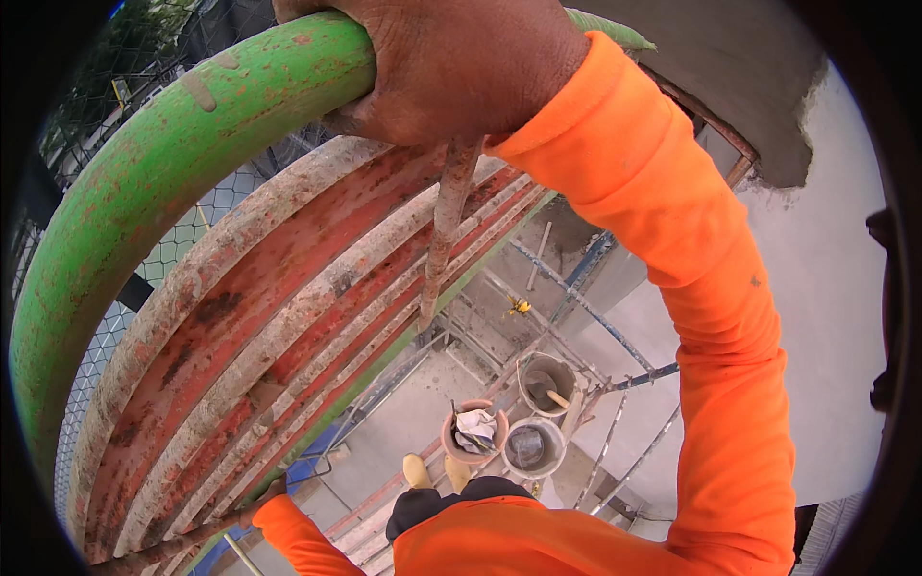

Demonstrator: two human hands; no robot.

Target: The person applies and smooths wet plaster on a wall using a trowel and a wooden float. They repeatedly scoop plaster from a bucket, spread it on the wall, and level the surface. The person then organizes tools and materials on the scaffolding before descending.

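My right hand (451,72) is wrapped round a thick green tube (197,106), scuffed and mortar-spattered, which looks bent towards the fisheye rim at the upper left. Just under it run several mortar-crusted bars (322,288) with rusty red surfaces between them. A thinner rusty bar (444,226) crosses these below my right wrist. My left hand (273,492), small at the lower left, is closed at the lower side of this framework, beside a brown rusty bar (182,540). Its fingers are partly hidden, and which bar they grip is hard to make out.
Below me, my yellow boots (417,470) stand by an orange-brown bucket (448,444) with a white cloth and two greyish buckets (560,459). Metal scaffold tubes (586,307) cross at centre right. A plastered wall (826,288) rises on the right; chain-link fence (226,197) lies left.
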